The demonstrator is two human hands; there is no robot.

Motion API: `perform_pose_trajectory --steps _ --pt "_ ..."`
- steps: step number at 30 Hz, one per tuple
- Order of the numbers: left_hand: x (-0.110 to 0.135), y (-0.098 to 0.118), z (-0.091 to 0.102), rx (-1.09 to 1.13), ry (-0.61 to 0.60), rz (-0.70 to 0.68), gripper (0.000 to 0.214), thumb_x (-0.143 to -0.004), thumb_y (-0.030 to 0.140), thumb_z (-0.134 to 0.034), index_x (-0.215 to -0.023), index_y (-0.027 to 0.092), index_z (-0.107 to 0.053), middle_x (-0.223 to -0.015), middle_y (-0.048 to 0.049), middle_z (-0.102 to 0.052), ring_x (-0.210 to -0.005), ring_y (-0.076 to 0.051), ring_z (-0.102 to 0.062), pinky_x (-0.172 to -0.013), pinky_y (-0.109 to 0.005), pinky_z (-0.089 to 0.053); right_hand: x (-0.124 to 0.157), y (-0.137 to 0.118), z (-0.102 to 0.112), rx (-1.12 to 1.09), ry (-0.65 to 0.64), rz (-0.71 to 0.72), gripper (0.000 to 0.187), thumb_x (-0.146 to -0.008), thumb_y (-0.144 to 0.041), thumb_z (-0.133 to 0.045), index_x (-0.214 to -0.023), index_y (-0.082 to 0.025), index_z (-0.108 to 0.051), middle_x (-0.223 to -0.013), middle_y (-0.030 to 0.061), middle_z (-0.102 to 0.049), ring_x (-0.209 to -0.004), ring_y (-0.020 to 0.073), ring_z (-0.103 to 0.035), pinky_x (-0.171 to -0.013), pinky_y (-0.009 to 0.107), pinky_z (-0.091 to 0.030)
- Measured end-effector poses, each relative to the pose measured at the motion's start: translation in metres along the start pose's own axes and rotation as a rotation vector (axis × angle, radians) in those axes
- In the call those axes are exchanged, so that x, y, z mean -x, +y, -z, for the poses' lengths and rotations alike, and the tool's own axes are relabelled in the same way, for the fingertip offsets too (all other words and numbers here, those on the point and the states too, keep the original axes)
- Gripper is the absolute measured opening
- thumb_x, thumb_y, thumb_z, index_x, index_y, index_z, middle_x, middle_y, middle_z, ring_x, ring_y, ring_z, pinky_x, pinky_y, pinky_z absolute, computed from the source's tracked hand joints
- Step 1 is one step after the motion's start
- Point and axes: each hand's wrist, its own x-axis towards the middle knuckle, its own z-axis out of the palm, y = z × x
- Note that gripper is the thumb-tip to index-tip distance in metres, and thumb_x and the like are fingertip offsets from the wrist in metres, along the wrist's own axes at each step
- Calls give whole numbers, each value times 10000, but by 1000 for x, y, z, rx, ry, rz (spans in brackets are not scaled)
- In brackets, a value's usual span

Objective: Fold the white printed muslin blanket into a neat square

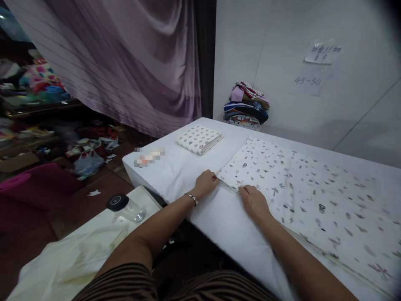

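Observation:
A white cloth with small printed motifs point(313, 188) lies spread flat over a table covered in white point(175, 171). My left hand point(205, 184), with a bracelet on the wrist, is closed in a pinch on the cloth's near left corner. A little to the right, my right hand point(253, 200) is closed on the cloth's near edge, fingers curled over the hem. Both hands rest on the table top.
A folded patterned cloth point(199, 139) lies at the table's far left. A stack of folded fabrics point(247, 104) sits against the white wall. A jar with a black lid point(125, 207) lies on a lower surface at left. A purple curtain point(125, 62) hangs behind.

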Motion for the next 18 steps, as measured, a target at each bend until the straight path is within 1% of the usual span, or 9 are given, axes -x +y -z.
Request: perform_pose_trajectory --steps 2,4,7,10,13,18 --pt "-1 2 -1 -1 -19 18 242 -827 343 -508 -906 182 -671 -994 -67 -621 -918 -193 -568 -736 -270 -422 0 0 -2 -1 17 0 279 -923 -140 -412 -1142 -173 -583 -1008 89 -581 -903 207 -487 -719 292 -346" --pt "-2 5 -2 -13 -12 25 264 -820 365 -510 -918 173 -663 -1005 -79 -623 -914 -201 -574 -732 -273 -425 1 -1 -3 2 27 -2 282 -921 -138 -413 -1141 -171 -586 -1007 91 -580 -898 208 -488 -715 294 -348" --pt "-4 8 -4 17 -18 64 232 -796 330 -524 -881 163 -660 -984 -91 -641 -902 -211 -590 -717 -278 -430 1 -2 -3 15 31 0 295 -906 -121 -422 -1148 -165 -585 -1010 90 -580 -896 212 -487 -714 296 -346" --pt "-7 9 -2 113 -44 113 166 -744 270 -556 -806 156 -660 -924 -95 -666 -877 -220 -607 -707 -282 -429 2 -3 -2 15 38 -1 306 -899 -111 -424 -1154 -166 -584 -1014 90 -582 -894 212 -487 -713 294 -342" --pt "-10 7 4 199 -56 143 112 -707 239 -580 -746 160 -649 -821 -71 -682 -810 -203 -619 -684 -271 -429 3 -4 -2 -13 50 -4 296 -903 -120 -419 -1130 -184 -598 -1011 89 -585 -889 207 -489 -710 290 -339" --pt "-14 2 11 427 -108 242 45 -667 171 -613 -703 147 -623 -685 -48 -680 -715 -175 -643 -625 -239 -453 3 -7 -1 -57 52 16 302 -901 -124 -408 -1110 -203 -612 -1026 84 -586 -913 208 -489 -726 291 -342"
